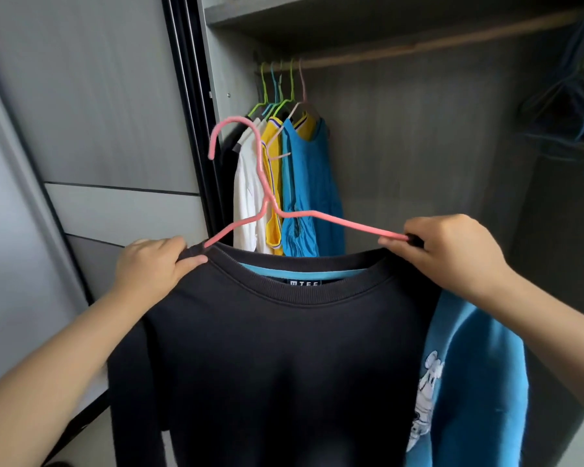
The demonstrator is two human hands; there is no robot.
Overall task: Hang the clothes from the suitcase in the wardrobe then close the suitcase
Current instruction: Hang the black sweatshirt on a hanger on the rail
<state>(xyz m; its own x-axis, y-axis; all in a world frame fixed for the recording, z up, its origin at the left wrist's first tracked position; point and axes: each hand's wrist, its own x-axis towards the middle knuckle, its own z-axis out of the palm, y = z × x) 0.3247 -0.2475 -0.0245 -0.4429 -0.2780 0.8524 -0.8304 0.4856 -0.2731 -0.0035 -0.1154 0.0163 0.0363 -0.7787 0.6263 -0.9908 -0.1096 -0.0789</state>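
A black sweatshirt (267, 358) with a blue front panel (476, 382) hangs in front of me, held up at the open wardrobe. A pink hanger (267, 203) sits partly inside its neck opening, hook pointing up and left. My left hand (149, 267) pinches the sweatshirt's left shoulder at the collar, over the hanger's left arm. My right hand (452, 251) grips the right shoulder fabric where the hanger's right arm enters it. The suitcase is out of view.
The wardrobe rail (418, 45) runs across the top. At its left end hang white, yellow and blue garments (284, 183) on several coloured hangers. Empty blue hangers (577, 106) cluster at the right end. A grey sliding door (98, 112) stands to the left.
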